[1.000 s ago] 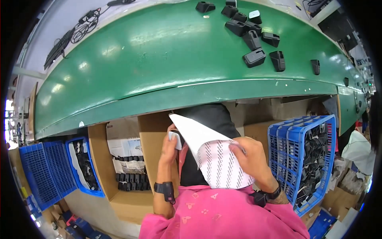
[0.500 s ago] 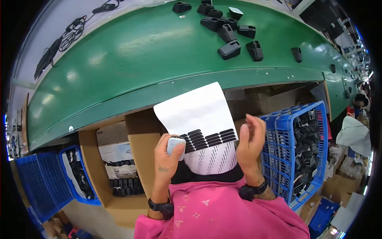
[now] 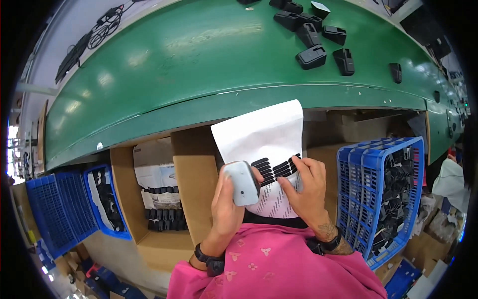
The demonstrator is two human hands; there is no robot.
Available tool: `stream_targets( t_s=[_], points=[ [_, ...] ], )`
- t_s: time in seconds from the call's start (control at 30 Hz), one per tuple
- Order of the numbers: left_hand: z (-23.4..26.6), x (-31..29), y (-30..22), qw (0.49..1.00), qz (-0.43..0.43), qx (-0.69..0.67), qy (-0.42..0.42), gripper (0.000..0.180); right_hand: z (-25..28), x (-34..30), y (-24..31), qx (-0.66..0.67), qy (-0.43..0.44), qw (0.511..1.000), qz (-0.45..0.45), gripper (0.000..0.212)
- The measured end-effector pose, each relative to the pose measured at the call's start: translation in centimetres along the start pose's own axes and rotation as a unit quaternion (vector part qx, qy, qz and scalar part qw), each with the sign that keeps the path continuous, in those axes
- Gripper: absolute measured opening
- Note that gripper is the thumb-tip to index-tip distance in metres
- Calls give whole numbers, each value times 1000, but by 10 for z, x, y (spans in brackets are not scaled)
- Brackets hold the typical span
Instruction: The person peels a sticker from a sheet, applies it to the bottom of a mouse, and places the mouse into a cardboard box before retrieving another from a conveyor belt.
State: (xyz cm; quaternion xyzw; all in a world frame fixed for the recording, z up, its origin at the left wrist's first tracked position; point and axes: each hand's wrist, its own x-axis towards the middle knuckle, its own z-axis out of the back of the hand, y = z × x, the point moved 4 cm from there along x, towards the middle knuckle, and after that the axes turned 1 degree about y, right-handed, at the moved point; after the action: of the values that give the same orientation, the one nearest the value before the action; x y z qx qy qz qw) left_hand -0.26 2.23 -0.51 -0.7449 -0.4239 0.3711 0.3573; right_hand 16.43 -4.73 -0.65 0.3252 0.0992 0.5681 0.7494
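Note:
On my lap lies a white sheet (image 3: 269, 122) whose top end leans against the bench edge. Rows of black strip-shaped stickers (image 3: 268, 172) cross its middle, above a part of backing with grey print. My left hand (image 3: 226, 202) is closed around a small housing (image 3: 242, 184), black at the side, with its light grey face turned up. My right hand (image 3: 307, 192) reaches over the sheet, with thumb and forefinger touching the stickers at the right end of the rows. Whether a sticker sits between those fingertips cannot be made out.
Several black housings (image 3: 312, 57) lie on the green bench (image 3: 189, 60). At my right stands a blue crate (image 3: 361, 199) full of black parts. To my left are an open cardboard box (image 3: 199, 184) with rows of black parts and a blue basket (image 3: 107, 202). Cables (image 3: 102, 30) lie far left.
My right hand has come down and left onto the stickers. My left hand has turned the housing so its light face shows more fully. The whole view has shifted a little.

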Motion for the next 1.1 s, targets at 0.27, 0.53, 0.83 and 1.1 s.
stream_targets(
  t_s=[0.27, 0.53, 0.83, 1.1],
  points=[
    [-16, 9, 7, 991, 87, -45, 94, 67, 4, -12, -1, 3, 40, 999, -6, 50],
    [-9, 15, 14, 980, 120, -71, 142, 65, 7, -16, -2, 13, 60, 997, -37, 50],
    [-7, 17, 20, 985, 91, -90, 115, 70, 6, -21, -18, 148, 40, 980, -130, 47],
    [-19, 8, 18, 990, 30, -126, 63, 88, 6, -11, -21, 192, 62, 964, -174, 47]
  ],
)
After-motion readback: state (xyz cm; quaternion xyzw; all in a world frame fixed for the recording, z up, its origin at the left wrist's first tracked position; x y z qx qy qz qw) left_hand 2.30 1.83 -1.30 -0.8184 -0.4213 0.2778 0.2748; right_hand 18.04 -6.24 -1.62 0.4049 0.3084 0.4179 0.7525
